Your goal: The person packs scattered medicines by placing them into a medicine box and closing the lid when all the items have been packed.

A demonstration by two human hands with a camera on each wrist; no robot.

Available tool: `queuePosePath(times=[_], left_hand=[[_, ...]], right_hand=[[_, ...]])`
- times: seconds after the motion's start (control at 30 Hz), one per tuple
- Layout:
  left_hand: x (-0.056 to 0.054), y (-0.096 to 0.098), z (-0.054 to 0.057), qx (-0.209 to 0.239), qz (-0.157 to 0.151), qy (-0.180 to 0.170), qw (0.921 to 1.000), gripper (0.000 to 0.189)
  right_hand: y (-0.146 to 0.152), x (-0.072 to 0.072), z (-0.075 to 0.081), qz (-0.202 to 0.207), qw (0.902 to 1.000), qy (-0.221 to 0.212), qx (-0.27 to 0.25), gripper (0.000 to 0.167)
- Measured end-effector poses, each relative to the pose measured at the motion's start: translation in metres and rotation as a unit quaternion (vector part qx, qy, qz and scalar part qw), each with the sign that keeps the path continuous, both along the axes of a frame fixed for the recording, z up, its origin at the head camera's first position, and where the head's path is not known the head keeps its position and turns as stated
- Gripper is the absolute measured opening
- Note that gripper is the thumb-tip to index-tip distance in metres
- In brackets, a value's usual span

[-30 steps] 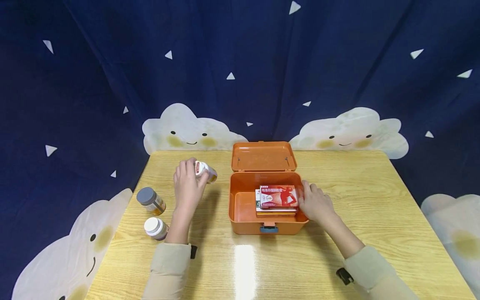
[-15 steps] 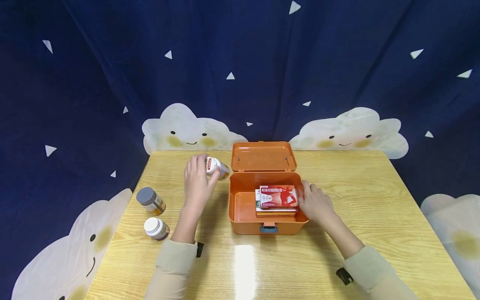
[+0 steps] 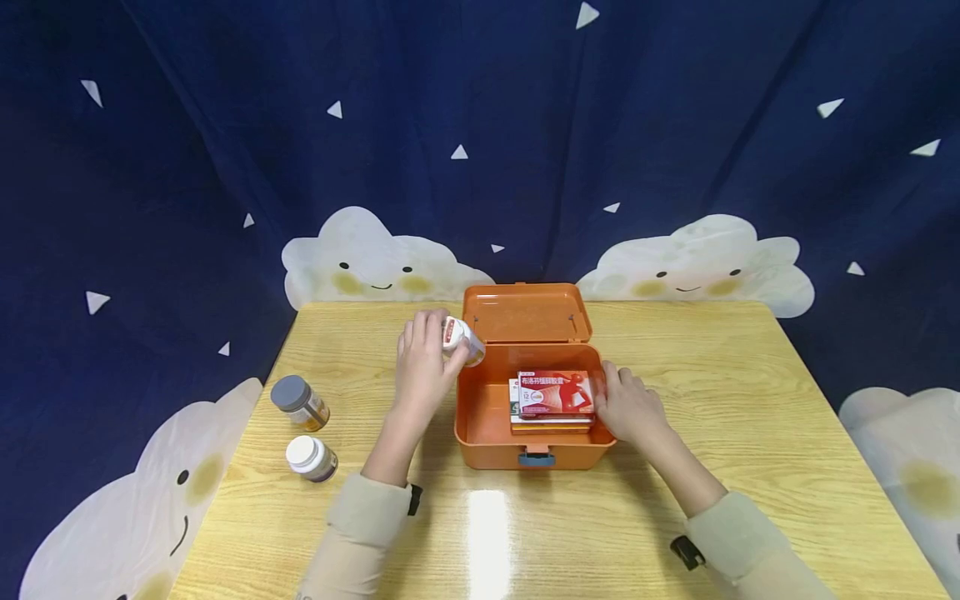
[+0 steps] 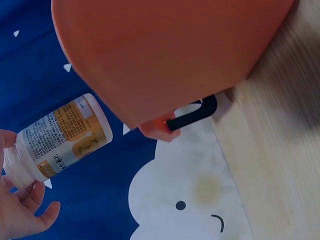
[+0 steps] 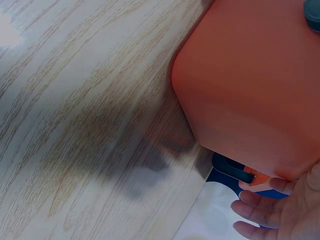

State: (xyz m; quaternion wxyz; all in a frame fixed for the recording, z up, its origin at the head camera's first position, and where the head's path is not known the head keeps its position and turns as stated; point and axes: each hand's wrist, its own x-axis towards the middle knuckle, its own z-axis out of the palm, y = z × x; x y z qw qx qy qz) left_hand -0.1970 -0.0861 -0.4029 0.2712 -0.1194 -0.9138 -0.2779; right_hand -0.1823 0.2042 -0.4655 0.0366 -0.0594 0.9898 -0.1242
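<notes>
In the head view my left hand point(image 3: 422, 367) holds a white pill bottle point(image 3: 472, 346) by its cap end, in the air at the left rim of the open orange medicine box point(image 3: 487, 429). The left wrist view shows the bottle tilted, with an orange-and-white label point(image 4: 75, 130), apart from the box's outer wall point(image 4: 165, 55). At the box's right rim my right hand point(image 3: 633, 408) grips the edge, thumb toward the inside. Its other fingers point(image 5: 260, 212) extend loosely outside the wall in the right wrist view. Inside, a red medicine carton point(image 3: 555, 393) lies on other cartons at the right.
A grey-capped bottle point(image 3: 302, 403) and a white-capped bottle point(image 3: 312, 458) stand on the wooden table point(image 3: 720, 392) at the left. The box's lid point(image 3: 525, 312) is raised at the back. A blue curtain point(image 3: 517, 125) with white clouds hangs behind the table.
My left hand has carried the pill bottle rightward, from over the table to the box's left rim. My right hand stays at the box's right rim.
</notes>
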Motion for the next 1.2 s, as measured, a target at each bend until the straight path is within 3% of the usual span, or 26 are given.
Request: queuePosePath(times=[0.6,1.2], left_hand=[[-0.003,0.02,-0.014,-0.053,-0.031,-0.019,0.9979,0.046],[-0.008,0.028,-0.037,-0.126,-0.051,-0.042,0.9898,0.039]], right_hand=[[0.0,0.0,0.0,-0.002,1.0,0.0,-0.001,0.051],[0.0,-0.001,-0.001,0.0,1.0,0.002,0.001,0.049]])
